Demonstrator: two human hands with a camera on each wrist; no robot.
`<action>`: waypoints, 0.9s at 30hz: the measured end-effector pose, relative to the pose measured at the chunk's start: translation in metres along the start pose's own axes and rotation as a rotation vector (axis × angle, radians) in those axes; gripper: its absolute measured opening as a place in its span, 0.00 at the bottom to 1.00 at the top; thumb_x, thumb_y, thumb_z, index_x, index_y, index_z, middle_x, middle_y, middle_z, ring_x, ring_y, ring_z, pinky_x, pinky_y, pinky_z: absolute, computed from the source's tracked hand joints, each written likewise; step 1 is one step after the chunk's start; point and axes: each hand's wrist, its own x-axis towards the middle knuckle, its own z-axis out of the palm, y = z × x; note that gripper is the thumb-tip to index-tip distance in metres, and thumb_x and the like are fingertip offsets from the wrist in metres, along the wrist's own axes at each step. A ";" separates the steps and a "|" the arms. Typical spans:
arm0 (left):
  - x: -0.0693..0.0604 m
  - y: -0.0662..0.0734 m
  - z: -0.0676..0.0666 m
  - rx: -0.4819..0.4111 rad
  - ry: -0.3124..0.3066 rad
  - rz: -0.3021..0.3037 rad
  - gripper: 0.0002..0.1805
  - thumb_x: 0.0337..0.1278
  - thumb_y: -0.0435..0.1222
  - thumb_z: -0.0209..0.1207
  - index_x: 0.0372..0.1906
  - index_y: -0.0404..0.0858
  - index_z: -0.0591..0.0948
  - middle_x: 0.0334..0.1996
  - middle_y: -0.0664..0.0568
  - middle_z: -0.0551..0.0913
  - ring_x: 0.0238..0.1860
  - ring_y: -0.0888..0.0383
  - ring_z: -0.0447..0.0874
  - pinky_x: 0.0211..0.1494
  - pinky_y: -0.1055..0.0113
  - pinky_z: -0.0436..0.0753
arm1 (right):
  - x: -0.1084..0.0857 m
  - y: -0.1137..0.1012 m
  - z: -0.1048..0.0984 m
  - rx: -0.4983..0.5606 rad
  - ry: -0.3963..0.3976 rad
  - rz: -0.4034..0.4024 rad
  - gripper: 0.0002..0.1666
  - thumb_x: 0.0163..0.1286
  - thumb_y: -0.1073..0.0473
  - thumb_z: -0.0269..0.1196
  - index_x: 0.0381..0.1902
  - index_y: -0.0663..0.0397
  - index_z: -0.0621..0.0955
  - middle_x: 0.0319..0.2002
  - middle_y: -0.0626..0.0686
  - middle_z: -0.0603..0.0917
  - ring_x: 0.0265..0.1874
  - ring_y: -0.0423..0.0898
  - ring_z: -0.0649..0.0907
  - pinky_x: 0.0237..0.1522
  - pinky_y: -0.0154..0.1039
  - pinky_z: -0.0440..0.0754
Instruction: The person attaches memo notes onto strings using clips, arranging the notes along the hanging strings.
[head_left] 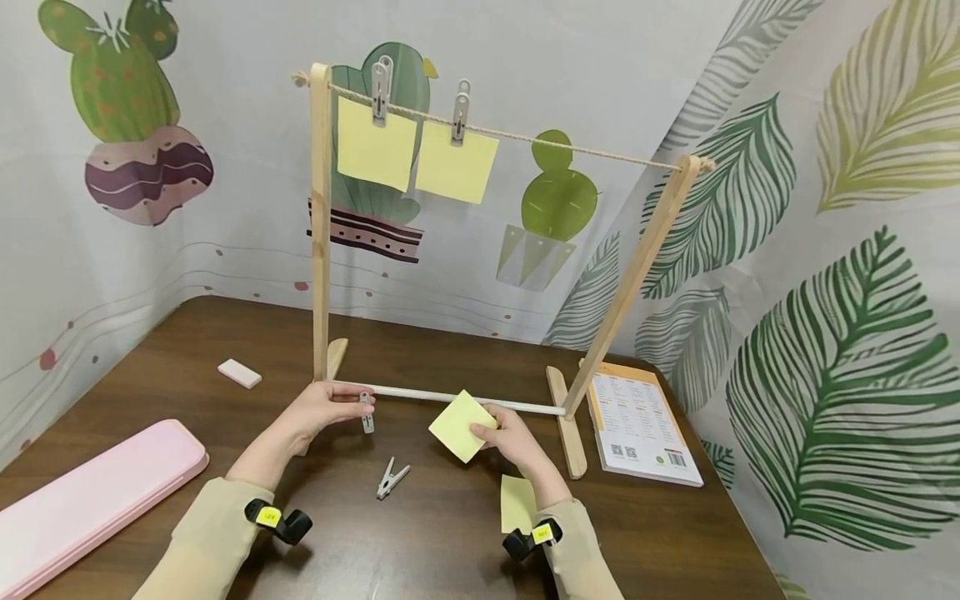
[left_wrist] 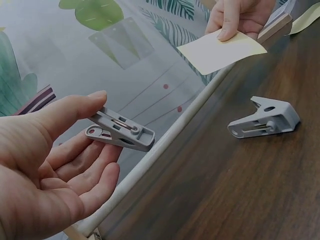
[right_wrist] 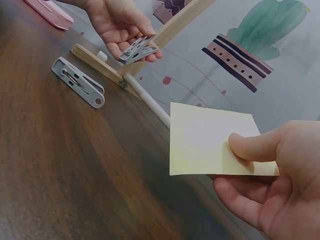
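Between thumb and fingers, my left hand [head_left: 327, 410] pinches a grey clothespin [left_wrist: 122, 129] above the table, near the rack's left post. My right hand [head_left: 513, 435] holds a yellow sticky note [right_wrist: 212, 142], thumb on its face and fingers behind. On the table between the hands lies a second grey clothespin [head_left: 392, 479]. A further yellow note [head_left: 517, 502] lies beneath the right forearm, partly hidden. From the rope [head_left: 570, 148] of the wooden rack hang two yellow notes, the left note [head_left: 375, 150] and the right note [head_left: 456, 167], each held by a grey clothespin.
A pink case [head_left: 105, 508] lies at the left, with a white eraser-like block [head_left: 240, 373] behind it. The rack's right post [head_left: 630, 283] stands beside a book [head_left: 645, 425] at the right. A white bar [head_left: 450, 397] joins the posts low down.
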 end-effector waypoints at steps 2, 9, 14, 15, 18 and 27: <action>0.000 0.001 0.001 0.003 0.003 0.000 0.31 0.59 0.32 0.65 0.60 0.15 0.70 0.48 0.39 0.86 0.40 0.69 0.85 0.48 0.75 0.81 | 0.001 0.004 0.000 -0.007 0.023 0.007 0.18 0.71 0.66 0.58 0.53 0.76 0.75 0.39 0.64 0.84 0.30 0.37 0.83 0.41 0.50 0.85; 0.003 0.007 0.008 0.066 0.052 -0.015 0.30 0.59 0.37 0.65 0.61 0.23 0.74 0.51 0.42 0.85 0.44 0.70 0.82 0.54 0.73 0.77 | 0.002 0.004 -0.001 -0.042 0.081 -0.022 0.20 0.70 0.62 0.61 0.54 0.72 0.77 0.36 0.59 0.84 0.29 0.38 0.81 0.36 0.42 0.83; 0.010 0.016 0.015 0.137 0.125 0.024 0.31 0.58 0.41 0.67 0.61 0.27 0.76 0.53 0.43 0.84 0.49 0.69 0.79 0.58 0.65 0.75 | 0.005 0.002 -0.001 -0.017 0.098 -0.032 0.17 0.69 0.63 0.62 0.50 0.73 0.78 0.32 0.57 0.84 0.27 0.38 0.80 0.34 0.40 0.83; 0.011 0.018 0.016 0.149 0.138 0.033 0.31 0.57 0.42 0.67 0.61 0.28 0.76 0.54 0.42 0.84 0.49 0.69 0.79 0.57 0.65 0.76 | 0.006 0.002 -0.002 -0.011 0.103 -0.031 0.17 0.69 0.64 0.62 0.49 0.73 0.78 0.32 0.56 0.84 0.26 0.38 0.80 0.34 0.41 0.83; 0.013 0.023 0.021 0.158 0.178 0.055 0.30 0.56 0.41 0.68 0.61 0.29 0.76 0.55 0.41 0.83 0.47 0.70 0.80 0.52 0.71 0.78 | 0.008 0.002 -0.003 0.011 0.117 -0.015 0.16 0.69 0.66 0.62 0.50 0.74 0.78 0.31 0.55 0.84 0.26 0.39 0.80 0.35 0.44 0.84; 0.023 0.040 0.029 0.126 0.179 0.128 0.28 0.59 0.39 0.66 0.61 0.27 0.76 0.53 0.38 0.84 0.43 0.74 0.80 0.49 0.77 0.77 | 0.009 -0.006 -0.006 0.059 0.180 -0.011 0.16 0.69 0.66 0.62 0.50 0.74 0.78 0.33 0.55 0.86 0.28 0.37 0.83 0.36 0.37 0.84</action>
